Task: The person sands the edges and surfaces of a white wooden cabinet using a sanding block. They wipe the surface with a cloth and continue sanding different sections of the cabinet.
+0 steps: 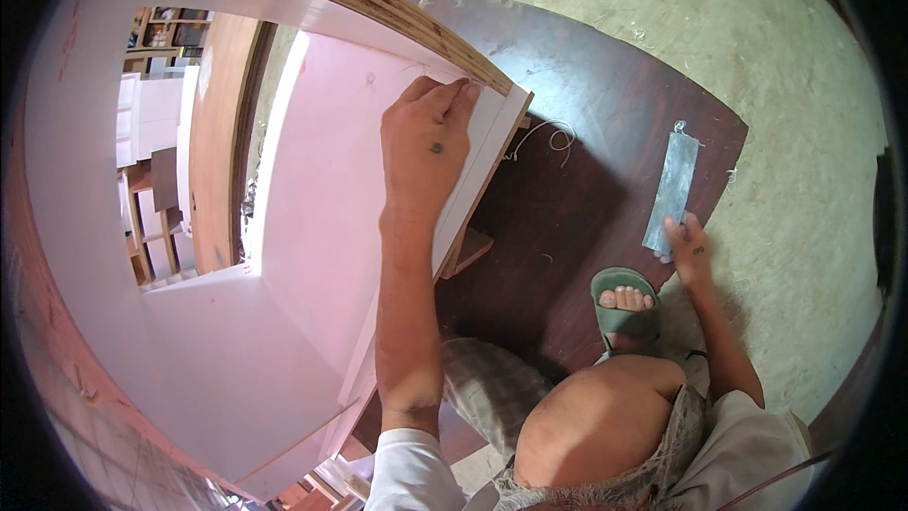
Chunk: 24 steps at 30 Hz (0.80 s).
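Note:
My left hand reaches into a pale pink and white cabinet carcass. Its fingers are bunched together against the inner side of the front edge, close to the corner with a brown wood-grained rail. Whether anything is pinched between the fingertips is hidden. Down to the right, my right hand grips the near end of a flat, grey, metal-looking strip, thumb on top and fingertips underneath. Thin white shavings cling to the strip's far end.
A dark reddish-brown board lies on the concrete floor, with my sandalled foot at its edge. A curled white strip is beside the cabinet. Wooden shelving frames show through the cabinet's opening.

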Tool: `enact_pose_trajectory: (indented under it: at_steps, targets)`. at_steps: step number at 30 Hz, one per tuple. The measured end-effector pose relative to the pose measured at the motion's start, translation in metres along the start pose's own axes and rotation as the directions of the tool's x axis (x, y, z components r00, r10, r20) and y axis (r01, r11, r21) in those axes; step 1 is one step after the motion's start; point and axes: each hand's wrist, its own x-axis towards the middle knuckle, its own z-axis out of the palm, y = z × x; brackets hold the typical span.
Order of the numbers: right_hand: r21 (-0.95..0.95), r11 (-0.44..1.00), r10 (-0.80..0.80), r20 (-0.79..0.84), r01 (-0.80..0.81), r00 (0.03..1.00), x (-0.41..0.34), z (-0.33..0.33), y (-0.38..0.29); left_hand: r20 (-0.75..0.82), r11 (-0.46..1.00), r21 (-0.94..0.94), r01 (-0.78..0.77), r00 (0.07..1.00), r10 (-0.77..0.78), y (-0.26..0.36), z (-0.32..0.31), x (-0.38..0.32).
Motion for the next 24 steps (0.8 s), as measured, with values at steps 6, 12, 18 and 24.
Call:
enact_pose_trajectory:
  at_steps: [6,12,18,24]
  targets:
    - [-0.747,0.559,-0.643,-0.115,0.361,0.757,0.016,-0.004,-0.026,-0.010,0.985,0.137,0.108,0.994,-0.107,0.004,-0.014,-0.037]
    - [-0.759,0.492,-0.652,0.004,0.427,0.759,0.024,0.012,-0.034,-0.141,0.981,0.133,0.143,0.982,-0.124,-0.002,-0.004,-0.041]
    - [-0.778,0.523,-0.628,-0.076,0.347,0.774,0.035,0.025,-0.041,-0.038,0.977,0.153,0.150,0.989,-0.146,-0.004,-0.002,-0.018]
    - [-0.507,0.641,-0.616,0.108,0.576,0.780,0.018,0.074,-0.080,-0.049,0.996,-0.022,0.084,0.995,-0.085,-0.018,-0.016,-0.051]
